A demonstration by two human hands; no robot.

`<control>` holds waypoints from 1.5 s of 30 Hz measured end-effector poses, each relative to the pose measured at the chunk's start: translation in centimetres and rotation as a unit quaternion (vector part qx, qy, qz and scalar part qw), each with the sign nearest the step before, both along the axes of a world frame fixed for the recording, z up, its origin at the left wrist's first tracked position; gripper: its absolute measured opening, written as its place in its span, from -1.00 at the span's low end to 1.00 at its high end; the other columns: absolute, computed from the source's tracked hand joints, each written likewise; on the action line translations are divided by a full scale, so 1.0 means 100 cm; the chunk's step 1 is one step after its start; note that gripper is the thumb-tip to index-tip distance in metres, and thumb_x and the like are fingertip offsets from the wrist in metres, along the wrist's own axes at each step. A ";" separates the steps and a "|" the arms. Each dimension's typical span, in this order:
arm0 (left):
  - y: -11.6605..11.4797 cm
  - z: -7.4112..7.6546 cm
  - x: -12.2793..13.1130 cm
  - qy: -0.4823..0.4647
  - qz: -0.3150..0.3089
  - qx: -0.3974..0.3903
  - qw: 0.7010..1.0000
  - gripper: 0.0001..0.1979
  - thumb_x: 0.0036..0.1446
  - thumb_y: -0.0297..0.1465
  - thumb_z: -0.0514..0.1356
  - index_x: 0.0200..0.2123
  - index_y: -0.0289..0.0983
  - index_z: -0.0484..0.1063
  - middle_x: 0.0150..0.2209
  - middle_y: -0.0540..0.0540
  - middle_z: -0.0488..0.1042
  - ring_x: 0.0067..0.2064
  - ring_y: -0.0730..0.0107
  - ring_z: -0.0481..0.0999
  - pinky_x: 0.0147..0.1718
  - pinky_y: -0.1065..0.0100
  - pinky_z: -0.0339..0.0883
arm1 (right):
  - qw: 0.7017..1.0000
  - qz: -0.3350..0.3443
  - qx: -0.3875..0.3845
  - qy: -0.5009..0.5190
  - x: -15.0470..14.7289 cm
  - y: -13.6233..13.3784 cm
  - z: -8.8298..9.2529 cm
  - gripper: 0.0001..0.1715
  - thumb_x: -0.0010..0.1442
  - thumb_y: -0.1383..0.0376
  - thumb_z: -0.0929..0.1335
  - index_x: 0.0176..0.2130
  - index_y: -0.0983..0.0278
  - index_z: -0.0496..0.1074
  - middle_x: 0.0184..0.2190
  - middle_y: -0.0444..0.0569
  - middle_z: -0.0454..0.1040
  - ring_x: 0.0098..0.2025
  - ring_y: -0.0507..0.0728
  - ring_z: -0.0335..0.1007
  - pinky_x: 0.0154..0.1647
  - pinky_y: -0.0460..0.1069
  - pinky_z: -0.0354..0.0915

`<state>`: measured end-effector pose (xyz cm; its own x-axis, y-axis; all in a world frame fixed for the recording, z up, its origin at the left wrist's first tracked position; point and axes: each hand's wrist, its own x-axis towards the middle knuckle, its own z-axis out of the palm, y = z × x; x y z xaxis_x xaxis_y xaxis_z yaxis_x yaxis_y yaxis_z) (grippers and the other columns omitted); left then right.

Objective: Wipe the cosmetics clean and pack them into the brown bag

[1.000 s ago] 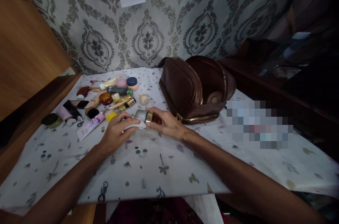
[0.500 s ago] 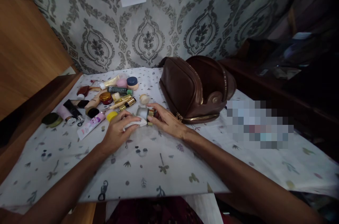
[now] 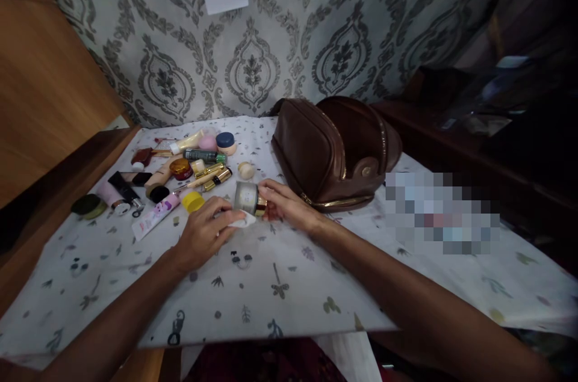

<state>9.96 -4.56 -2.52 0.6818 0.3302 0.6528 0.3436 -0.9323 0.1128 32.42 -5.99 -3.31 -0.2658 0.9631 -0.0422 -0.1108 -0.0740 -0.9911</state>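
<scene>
My right hand (image 3: pixel 289 206) grips a clear glass jar (image 3: pixel 246 195) by its gold lid (image 3: pixel 261 204), the jar lying on its side above the cloth. Pinched in my left hand (image 3: pixel 208 227) is a white tissue or wipe (image 3: pixel 245 221), close against the jar's near side. Just left of my left hand lies a yellow cap or small jar (image 3: pixel 192 201). Behind the jar sits a small round cream-coloured container (image 3: pixel 245 170). The fingertips of my right hand are partly hidden behind the lid.
Cosmetics crowd the left: a pink tube (image 3: pixel 156 216), an amber jar (image 3: pixel 181 168), a green-capped bottle (image 3: pixel 205 156) and a blue-lidded jar (image 3: pixel 226 142). A brown bag (image 3: pixel 311 153) with its top unzipped stands behind my right hand. A blurred patch (image 3: pixel 442 213) covers something at right.
The jar has turned a little, and more of its glass side shows. My left hand and the wipe have shifted slightly down and right along it.
</scene>
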 end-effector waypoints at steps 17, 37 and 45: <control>0.000 0.001 -0.002 -0.074 0.037 -0.046 0.996 -0.86 0.21 -0.57 0.15 -0.23 -0.26 0.45 -0.25 -0.07 0.43 -0.20 0.36 0.48 -0.19 0.36 0.40 | 0.978 0.050 -0.152 0.130 0.003 -0.001 0.012 -0.63 0.01 0.00 0.33 -0.38 0.23 0.25 -0.66 -0.24 0.35 -0.72 -0.03 0.19 -0.72 -0.16 -0.13; -0.008 0.008 0.002 -0.164 0.056 -0.077 0.982 -0.91 0.23 -0.49 0.21 -0.20 -0.22 0.46 -0.24 -0.03 0.44 -0.20 0.36 0.48 -0.19 0.33 0.37 | 0.998 0.030 -0.003 -0.046 -0.002 -0.007 0.017 -0.61 0.09 0.00 0.35 -0.30 0.27 0.37 -0.58 -0.24 0.26 -0.62 -0.05 0.17 -0.66 -0.16 0.05; 0.000 0.007 -0.001 -0.109 0.058 -0.173 0.977 -0.94 0.24 -0.45 0.19 -0.23 -0.24 0.47 -0.31 -0.03 0.46 -0.23 0.33 0.47 -0.22 0.32 0.37 | 0.998 0.012 -0.021 0.058 0.000 -0.005 0.011 -0.54 0.04 -0.02 0.42 -0.21 0.27 0.40 -0.51 -0.21 0.35 -0.59 -0.03 0.26 -0.63 -0.14 0.17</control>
